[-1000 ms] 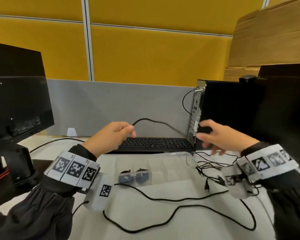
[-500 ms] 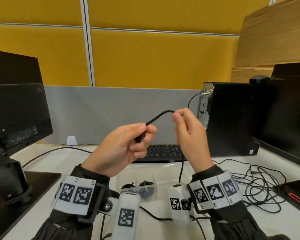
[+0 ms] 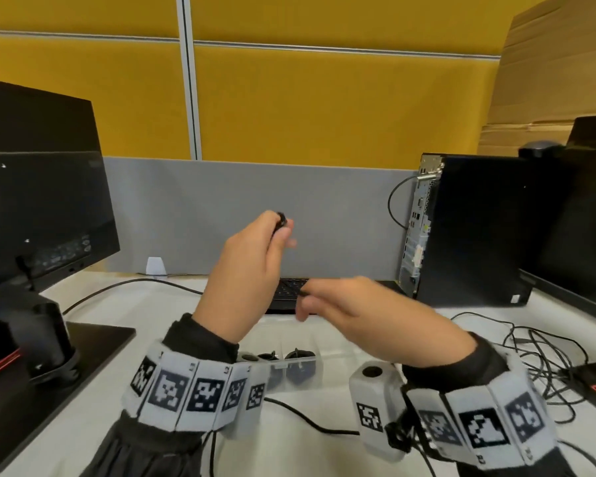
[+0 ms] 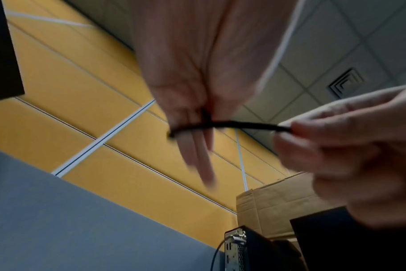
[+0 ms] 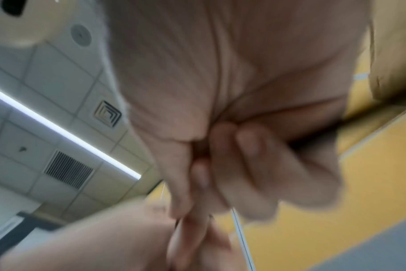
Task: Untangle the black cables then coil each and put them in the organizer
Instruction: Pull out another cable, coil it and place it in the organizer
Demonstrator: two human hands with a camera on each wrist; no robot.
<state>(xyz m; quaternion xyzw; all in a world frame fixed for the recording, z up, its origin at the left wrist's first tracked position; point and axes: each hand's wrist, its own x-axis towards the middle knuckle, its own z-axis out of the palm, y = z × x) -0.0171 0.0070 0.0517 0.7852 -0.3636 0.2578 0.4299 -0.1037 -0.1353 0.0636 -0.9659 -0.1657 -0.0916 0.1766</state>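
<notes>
My left hand [image 3: 276, 232] is raised above the desk and holds a black cable [image 4: 243, 125], which loops round its fingers [image 4: 197, 146]. My right hand [image 3: 307, 301] is lower and to the right and pinches the same cable [image 3: 282, 219] a short way along. The cable's slack runs down across the desk [image 3: 307, 421]. A clear plastic organizer [image 3: 312, 354] lies under my hands, with dark coiled cables [image 3: 298, 366] in two of its compartments. A tangle of black cables [image 3: 547, 366] lies at the right. The right wrist view is blurred.
A monitor [image 3: 38, 201] on a black stand [image 3: 93, 342] is at the left. A black PC tower [image 3: 479, 228] and a second monitor [image 3: 592, 218] are at the right. A keyboard [image 3: 289, 290] lies against the grey partition [image 3: 255, 215].
My right hand came over from the right side of the desk, pinched the cable beside my left hand, then swung down below it. My left hand rose, and the cable now loops round its fingers.
</notes>
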